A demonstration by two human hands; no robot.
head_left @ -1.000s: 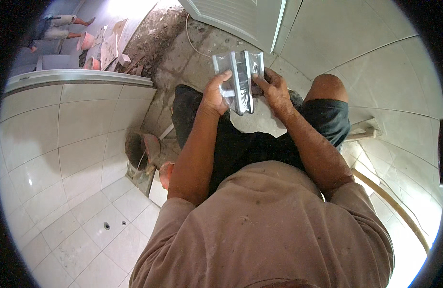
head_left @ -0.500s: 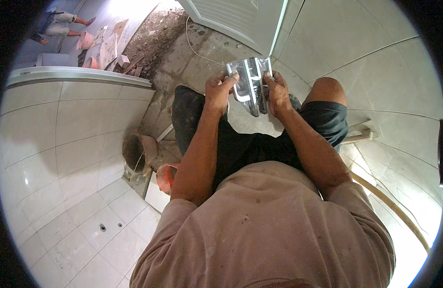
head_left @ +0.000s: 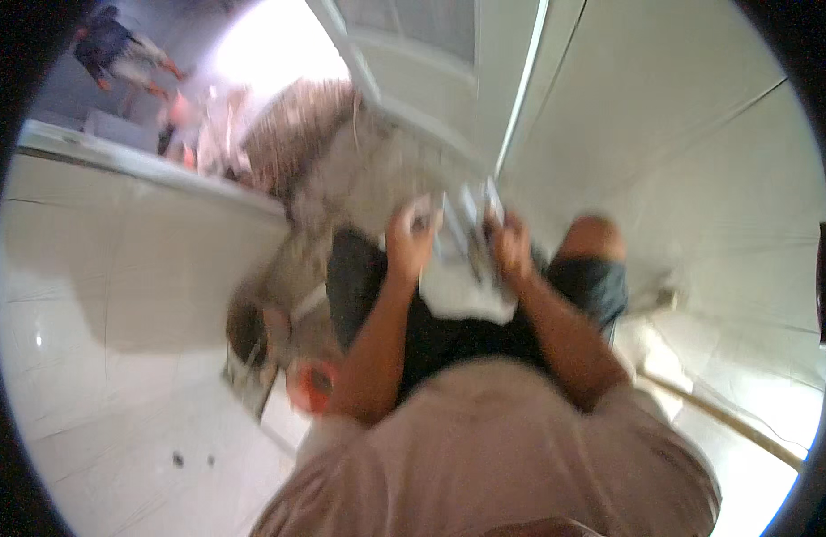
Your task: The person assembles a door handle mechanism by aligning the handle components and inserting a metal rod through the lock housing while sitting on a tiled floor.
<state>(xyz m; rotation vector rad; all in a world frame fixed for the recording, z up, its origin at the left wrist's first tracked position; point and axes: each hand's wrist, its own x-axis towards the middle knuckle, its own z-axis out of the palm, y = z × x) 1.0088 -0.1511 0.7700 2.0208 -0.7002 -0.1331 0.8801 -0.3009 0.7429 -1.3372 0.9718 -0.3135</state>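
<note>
A clear plastic packet with pale, straight strips and something dark inside [head_left: 468, 231] is held up in front of my knees, smeared by motion. My right hand [head_left: 509, 246] is closed on its right side, thumb toward the strips. Just beside the packet's left side is my left hand [head_left: 408, 246], its fingers curled around a small dark gap. Blur hides whether those fingers still touch the plastic. Both my forearms reach forward over my dark shorts [head_left: 466, 340].
An orange bucket [head_left: 312, 385] and a dark round-mouthed container [head_left: 247, 333] stand left of my legs. Pale tiled walls [head_left: 663, 134] rise either side; a white door [head_left: 413, 72] is ahead. Beyond the left wall a person [head_left: 117, 49] is near rubble [head_left: 301, 130]. A pole [head_left: 722, 416] lies at right.
The view has tilted, so my hands, knees and the packet sit lower in the picture. The packet looks narrower, and my left hand is drawn slightly away from its strips. The far person looks more upright.
</note>
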